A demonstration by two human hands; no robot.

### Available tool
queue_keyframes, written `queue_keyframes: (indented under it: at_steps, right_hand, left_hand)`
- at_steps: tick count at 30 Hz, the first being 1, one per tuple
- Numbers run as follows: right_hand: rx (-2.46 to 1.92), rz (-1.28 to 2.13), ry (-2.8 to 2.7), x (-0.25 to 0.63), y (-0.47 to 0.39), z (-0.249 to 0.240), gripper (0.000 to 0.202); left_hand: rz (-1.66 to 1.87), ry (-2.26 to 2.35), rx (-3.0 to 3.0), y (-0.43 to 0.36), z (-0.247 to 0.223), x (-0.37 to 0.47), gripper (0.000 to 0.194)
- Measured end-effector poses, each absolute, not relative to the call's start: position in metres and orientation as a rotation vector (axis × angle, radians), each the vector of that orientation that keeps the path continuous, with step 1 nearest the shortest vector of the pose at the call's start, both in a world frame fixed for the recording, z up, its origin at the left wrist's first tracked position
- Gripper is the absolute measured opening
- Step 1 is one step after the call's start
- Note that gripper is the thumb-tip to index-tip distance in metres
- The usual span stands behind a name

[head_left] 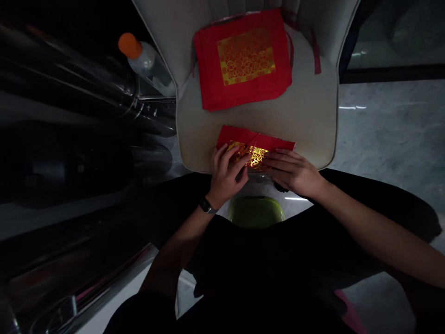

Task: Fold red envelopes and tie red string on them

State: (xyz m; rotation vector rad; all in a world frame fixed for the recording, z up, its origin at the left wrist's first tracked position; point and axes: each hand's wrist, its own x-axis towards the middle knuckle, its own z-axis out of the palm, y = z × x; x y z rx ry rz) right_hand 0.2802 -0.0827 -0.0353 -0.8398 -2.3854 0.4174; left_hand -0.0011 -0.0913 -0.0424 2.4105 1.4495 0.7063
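A red joss paper sheet point(239, 135) with a shiny gold foil panel lies at the front edge of the chair seat, its surface creased near the middle. My left hand point(227, 176), with a dark band on its wrist, grips the left part with bent fingers; the thumb sits close to the forefinger. On the right part, my right hand point(295, 171) lays its fingers across the foil, and its thumb is hidden below. Farther back on the seat rests a stack of similar red joss paper point(243, 95), gold panel up.
The pale padded chair point(309, 116) stands before me, with a dark red ribbon point(315, 53) near its back. Left of it are a bottle with an orange cap point(130, 45) and dark shiny tubes point(104, 74). A green plastic object point(256, 212) shows below my hands.
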Motion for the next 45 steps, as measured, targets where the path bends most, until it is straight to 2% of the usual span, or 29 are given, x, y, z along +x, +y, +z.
queue_keyframes:
  at_steps: [4, 14, 15, 18, 19, 23, 26, 30, 32, 37, 41, 45]
  right_hand:
    - [-0.816, 0.369, -2.411, 0.279, -0.082, -0.035, 0.034]
    - [-0.858, 0.471, -2.417, 0.282, -0.082, -0.037, 0.035]
    - [-0.862, 0.464, -2.42, 0.281, -0.082, -0.037, 0.034]
    - [-0.854, 0.427, -2.428, 0.279, -0.082, -0.034, 0.034]
    - [-0.852, 0.42, -2.431, 0.279, -0.081, -0.033, 0.034]
    - [-0.852, 0.45, -2.453, 0.277, -0.079, -0.029, 0.035]
    - [-0.86, 0.468, -2.467, 0.276, -0.079, -0.027, 0.035]
    - [-0.848, 0.496, -2.412, 0.275, -0.079, -0.029, 0.034]
    - [-0.845, 0.546, -2.365, 0.275, -0.08, -0.031, 0.034]
    - [-0.879, 0.742, -2.193, 0.275, -0.079, -0.027, 0.029]
    - [-0.984, 0.915, -1.953, 0.279, -0.076, -0.018, 0.026]
    - [-1.289, 1.107, -1.479, 0.289, -0.07, -0.013, 0.032]
  left_hand:
    - [0.567, 1.425, 2.481, -0.088, -0.032, 0.002, 0.056]
    - [0.608, 1.46, 2.459, -0.084, -0.041, -0.001, 0.048]
    - [0.665, 1.479, 2.431, -0.084, -0.041, -0.004, 0.051]
    - [0.853, 1.647, 2.225, -0.08, -0.042, -0.02, 0.079]
    - [0.875, 1.721, 2.153, -0.078, -0.042, -0.026, 0.078]
    - [0.877, 1.779, 2.102, -0.073, -0.037, -0.038, 0.049]
    - [0.994, 1.731, 2.164, -0.074, -0.027, -0.03, 0.049]
    - [1.056, 1.532, 2.322, -0.08, -0.016, -0.015, 0.037]
    - [0.996, 1.398, 2.37, -0.083, -0.017, -0.01, 0.038]
    - [0.986, 1.33, 2.323, -0.086, -0.031, -0.003, 0.058]
    - [0.863, 1.286, 2.411, -0.086, -0.035, 0.002, 0.042]
    - [0.696, 1.156, 2.489, -0.087, -0.032, 0.007, 0.04]
